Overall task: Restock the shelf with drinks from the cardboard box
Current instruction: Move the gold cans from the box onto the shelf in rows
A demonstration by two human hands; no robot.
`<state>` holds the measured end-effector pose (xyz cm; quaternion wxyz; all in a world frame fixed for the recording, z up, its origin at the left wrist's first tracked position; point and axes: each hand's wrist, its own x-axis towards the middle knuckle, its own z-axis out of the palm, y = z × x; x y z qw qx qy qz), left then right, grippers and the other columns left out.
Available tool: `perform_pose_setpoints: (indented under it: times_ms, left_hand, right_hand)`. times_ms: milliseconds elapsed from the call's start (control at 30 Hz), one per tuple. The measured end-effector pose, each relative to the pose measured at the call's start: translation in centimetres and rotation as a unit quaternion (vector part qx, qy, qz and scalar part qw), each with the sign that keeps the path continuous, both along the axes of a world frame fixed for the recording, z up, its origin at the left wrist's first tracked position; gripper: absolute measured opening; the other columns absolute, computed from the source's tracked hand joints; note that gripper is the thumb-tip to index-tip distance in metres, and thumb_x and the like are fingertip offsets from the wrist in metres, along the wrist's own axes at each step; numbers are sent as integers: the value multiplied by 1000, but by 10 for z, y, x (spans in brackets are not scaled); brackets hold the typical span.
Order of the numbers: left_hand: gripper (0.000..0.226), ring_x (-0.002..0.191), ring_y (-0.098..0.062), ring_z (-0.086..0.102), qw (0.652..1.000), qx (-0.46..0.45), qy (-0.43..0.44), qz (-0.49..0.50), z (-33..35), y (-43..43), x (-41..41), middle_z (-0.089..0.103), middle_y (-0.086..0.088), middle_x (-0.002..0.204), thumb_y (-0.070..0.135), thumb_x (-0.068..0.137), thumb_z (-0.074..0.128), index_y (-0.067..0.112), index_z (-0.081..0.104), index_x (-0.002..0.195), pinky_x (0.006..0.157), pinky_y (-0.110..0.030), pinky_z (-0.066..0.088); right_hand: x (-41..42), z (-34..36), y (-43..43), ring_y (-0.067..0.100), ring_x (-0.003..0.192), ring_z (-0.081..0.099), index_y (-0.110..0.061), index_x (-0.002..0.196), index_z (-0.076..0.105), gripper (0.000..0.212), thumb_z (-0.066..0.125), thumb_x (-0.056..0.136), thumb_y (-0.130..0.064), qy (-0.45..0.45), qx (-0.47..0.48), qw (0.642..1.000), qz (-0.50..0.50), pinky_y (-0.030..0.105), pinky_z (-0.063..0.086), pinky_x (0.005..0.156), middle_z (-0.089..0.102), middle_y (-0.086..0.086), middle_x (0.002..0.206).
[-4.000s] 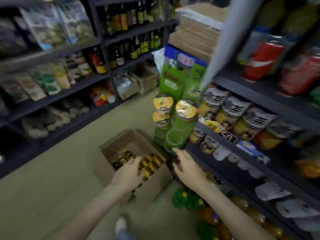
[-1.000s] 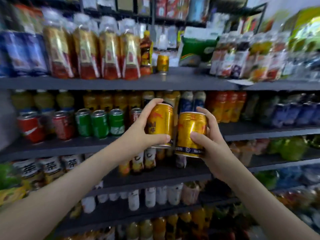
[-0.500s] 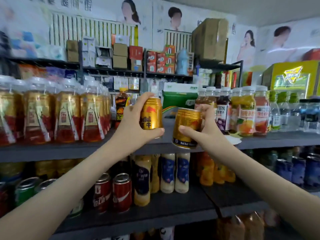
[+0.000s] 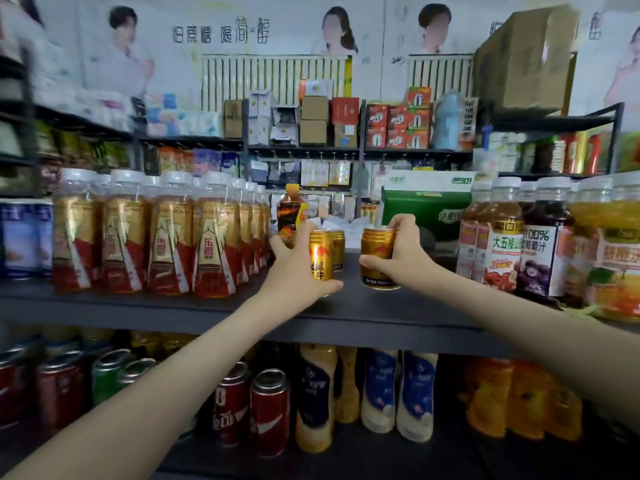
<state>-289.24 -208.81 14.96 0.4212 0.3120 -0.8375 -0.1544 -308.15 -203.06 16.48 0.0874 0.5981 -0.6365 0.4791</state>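
My left hand (image 4: 296,271) grips a gold drink can (image 4: 321,254), upright, over the dark upper shelf (image 4: 363,306). My right hand (image 4: 403,258) holds a second gold can (image 4: 375,252), tilted slightly, a little above the shelf board. Both cans hang in the gap between the gold-and-red bottles and the juice bottles. Just behind the left can, another gold can (image 4: 338,249) stands on the shelf. The cardboard box is out of view.
Gold-and-red bottles (image 4: 166,233) fill the shelf to the left, juice bottles (image 4: 519,237) the right. A green carton (image 4: 426,206) and a dark bottle (image 4: 291,209) stand behind the gap. Soda cans (image 4: 266,410) and cream bottles (image 4: 381,389) line the shelf below.
Both hands took gold cans from the box on the floor, rose past the lower shelves, and have now moved forward into the gap on the upper shelf.
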Motion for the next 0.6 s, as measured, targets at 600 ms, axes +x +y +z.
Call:
perform_pose_setpoints:
  times_ms: [600]
  left_hand:
    - [58,93,-10,54,996,30,-85,-18,12,-16,-4,51,3,112,38,84,68,39,29,127,70,-13,43]
  right_hand:
    - [-58,1,-11,23,97,59,-30,116,31,57,75,81,-22,-34,180,978,100,36,54,81,51,8,112]
